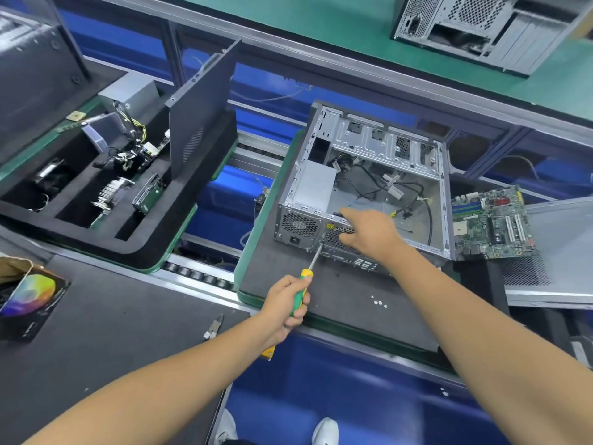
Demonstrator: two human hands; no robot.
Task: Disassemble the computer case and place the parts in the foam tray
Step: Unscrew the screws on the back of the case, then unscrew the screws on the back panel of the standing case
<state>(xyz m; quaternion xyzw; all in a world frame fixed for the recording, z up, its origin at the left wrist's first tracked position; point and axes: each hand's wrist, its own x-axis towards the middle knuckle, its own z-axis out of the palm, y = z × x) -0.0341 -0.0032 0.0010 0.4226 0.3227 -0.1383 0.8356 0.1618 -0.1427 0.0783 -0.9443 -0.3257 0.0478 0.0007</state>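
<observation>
Open grey metal computer case (369,187): on dark mat. Left hand (287,301) grips green-yellow screwdriver (303,284), tip at rear panel. Right hand (369,231) rests on case edge, fingers relaxed. Black foam tray (134,245): left, apart.

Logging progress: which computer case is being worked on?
The open case under the hands, motherboard beside it; the other case sits untouched beyond.

A single wide-angle head view looks forward and steeply down from standing height over the bench (353,297), close enough that both forearms fill the lower frame; straight rails bow toward the edges, and shoes (324,431) show at bottom centre
</observation>
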